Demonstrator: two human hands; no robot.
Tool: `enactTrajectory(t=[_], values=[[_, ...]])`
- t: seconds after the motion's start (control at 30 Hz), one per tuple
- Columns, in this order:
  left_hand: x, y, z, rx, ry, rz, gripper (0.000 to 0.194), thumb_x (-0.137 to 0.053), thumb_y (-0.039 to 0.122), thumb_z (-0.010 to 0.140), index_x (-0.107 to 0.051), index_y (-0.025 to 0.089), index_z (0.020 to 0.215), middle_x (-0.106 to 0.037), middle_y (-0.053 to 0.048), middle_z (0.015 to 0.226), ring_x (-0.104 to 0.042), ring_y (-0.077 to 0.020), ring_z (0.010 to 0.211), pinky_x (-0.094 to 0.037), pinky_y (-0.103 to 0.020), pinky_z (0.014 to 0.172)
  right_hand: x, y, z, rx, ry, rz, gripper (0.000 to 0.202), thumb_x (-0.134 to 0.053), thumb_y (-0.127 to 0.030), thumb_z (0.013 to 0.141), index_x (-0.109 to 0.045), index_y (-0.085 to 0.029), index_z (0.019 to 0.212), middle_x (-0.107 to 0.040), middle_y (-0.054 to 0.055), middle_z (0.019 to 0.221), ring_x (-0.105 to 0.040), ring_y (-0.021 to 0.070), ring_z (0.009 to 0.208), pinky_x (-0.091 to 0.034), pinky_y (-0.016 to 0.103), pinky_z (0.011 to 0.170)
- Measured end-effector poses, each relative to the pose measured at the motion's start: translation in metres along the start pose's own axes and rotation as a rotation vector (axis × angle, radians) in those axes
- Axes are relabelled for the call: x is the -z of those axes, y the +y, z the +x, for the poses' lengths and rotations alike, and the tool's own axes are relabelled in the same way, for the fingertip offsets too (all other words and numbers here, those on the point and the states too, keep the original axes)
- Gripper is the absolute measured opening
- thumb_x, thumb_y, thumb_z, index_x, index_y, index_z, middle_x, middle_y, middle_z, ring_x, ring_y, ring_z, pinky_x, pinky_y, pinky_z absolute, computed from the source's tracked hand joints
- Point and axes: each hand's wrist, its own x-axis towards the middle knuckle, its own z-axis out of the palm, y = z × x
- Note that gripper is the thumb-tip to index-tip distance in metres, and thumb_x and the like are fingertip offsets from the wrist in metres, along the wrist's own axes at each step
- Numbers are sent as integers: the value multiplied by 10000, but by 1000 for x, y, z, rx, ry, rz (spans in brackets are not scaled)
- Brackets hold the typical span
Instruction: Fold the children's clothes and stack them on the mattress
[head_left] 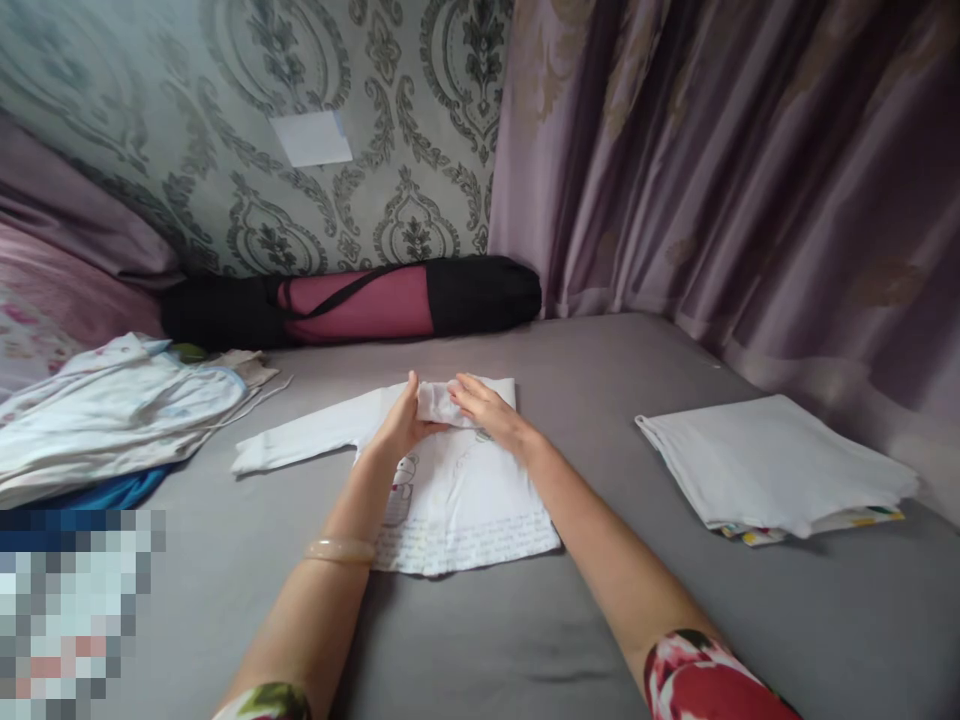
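Observation:
A small white shirt point(465, 490) with a printed bear and lines of print near its hem lies spread on the grey bed sheet. Its left-side sleeve point(300, 437) stretches out flat; the other sleeve point(436, 402) is folded inward across the upper chest. My left hand point(405, 420) rests at the end of the folded sleeve, thumb pointing up and fingers stretched out along its lower edge. On the other side, my right hand point(487, 408) lies on the same folded sleeve with fingers extended. A pale bangle point(341, 551) circles my left forearm.
A pile of light clothes point(127, 410) lies at left, over something blue point(124, 490). At right sits a folded white stack of cloth point(780, 460). A black and maroon long bag point(360, 303) lies along the wall; purple curtains point(637, 150) hang at right.

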Motion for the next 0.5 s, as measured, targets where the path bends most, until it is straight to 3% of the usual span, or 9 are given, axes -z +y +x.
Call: enactTrajectory(t=[0.1, 0.23, 0.4, 0.5], values=[[1, -2, 0, -11, 22, 22, 473, -437, 546, 936, -612, 147, 1120, -707, -111, 970, -690, -196, 802, -575, -275, 616, 9, -9, 0, -45, 35, 22, 510, -378, -407, 1003, -401, -103, 1413, -480, 196, 1435, -536, 196, 1260, -394, 350, 1064], [6, -9, 4, -59, 88, 85, 405, -664, 477, 814, -637, 136, 1031, -701, -102, 957, -678, -185, 808, -576, -271, 637, 41, -25, 3, -22, 251, 103, 514, -222, -441, 1027, -491, -117, 1320, -561, 187, 1360, -604, 197, 1174, -438, 370, 1013], [12, -15, 8, -187, 135, 137, 447, -784, 471, 622, -643, 143, 890, -680, -41, 804, -651, -172, 758, -549, -264, 643, 78, -26, 5, 30, 507, 118, 516, -211, -445, 1016, -584, -131, 1186, -631, 178, 1270, -651, 199, 1090, -495, 339, 930], [14, -13, 6, -233, 182, 228, 372, -741, 441, 604, -639, 143, 804, -637, -5, 682, -602, -147, 648, -481, -224, 554, 87, -18, 9, 43, 614, 10, 377, -319, -329, 989, -595, -141, 1163, -658, 158, 1232, -668, 175, 1042, -505, 315, 905]])
